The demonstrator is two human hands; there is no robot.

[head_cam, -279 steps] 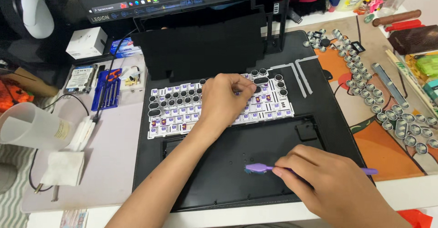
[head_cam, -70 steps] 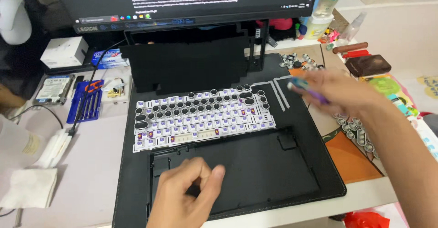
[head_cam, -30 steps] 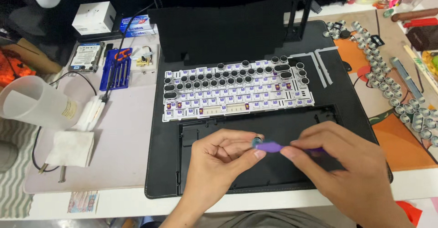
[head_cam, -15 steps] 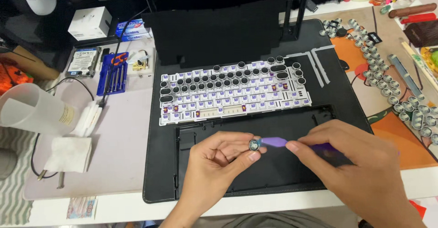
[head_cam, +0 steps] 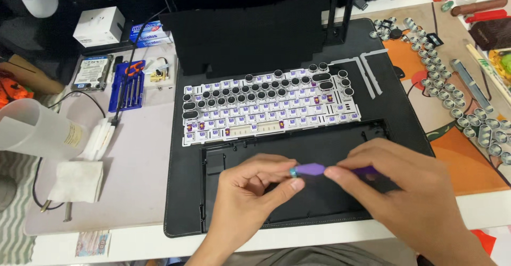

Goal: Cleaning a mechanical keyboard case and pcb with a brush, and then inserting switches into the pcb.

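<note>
My right hand [head_cam: 410,197] grips a slim purple tool [head_cam: 314,169] pointing left over the black keyboard case [head_cam: 319,207]. My left hand [head_cam: 250,191] pinches a small round teal piece [head_cam: 293,172] at the tool's tip between thumb and forefinger. Beyond both hands lies the white keyboard plate [head_cam: 271,109], with purple switches and round black keycaps on its upper rows.
A black desk mat [head_cam: 186,202] lies under the case. Round keycaps [head_cam: 468,111] run in rows at the right. Two grey strips [head_cam: 367,74] lie beside the plate. A plastic cup [head_cam: 37,130], folded tissue [head_cam: 74,181], blue screwdriver set [head_cam: 126,85] and white box [head_cam: 98,25] sit left.
Since two seconds ago my right hand came back from the keycaps at the right with the tool, and my left hand rose from the case to pinch its tip. Little differs over the last half second.
</note>
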